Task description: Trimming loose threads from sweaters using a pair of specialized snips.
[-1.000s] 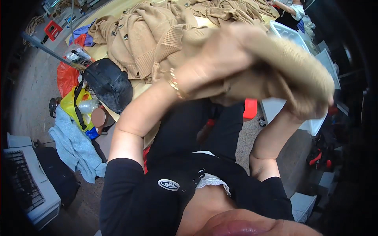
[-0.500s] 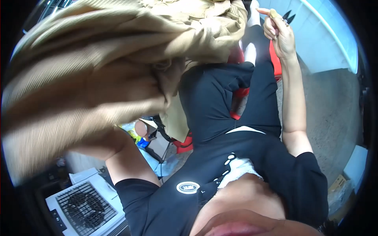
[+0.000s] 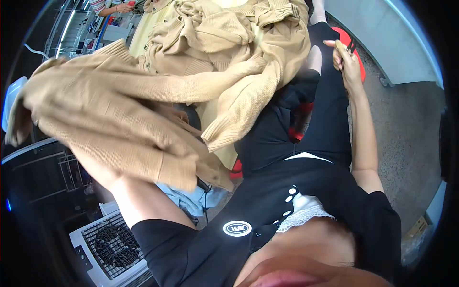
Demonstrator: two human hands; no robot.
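The premises appeared to be a garment workshop: tan knitted garments (image 3: 210, 36) lay heaped across a work table (image 3: 209, 115), a wheeled bin (image 3: 401, 43) stood on bare floor (image 3: 399, 129), and a co-worker's arm (image 3: 112, 9) showed beyond.

Tan knitwear (image 3: 110, 112) partly covers the left arm (image 3: 143, 198); the right hand (image 3: 350, 67) holds snips (image 3: 352, 47).

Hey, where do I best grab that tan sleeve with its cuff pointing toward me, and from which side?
Probably by the ribbed cuff of the tan sleeve, coming from your own side. That cuff is the sleeve's free end, points toward you and lies uncovered. It looks fairly flat, so pinching its layers together should suit.
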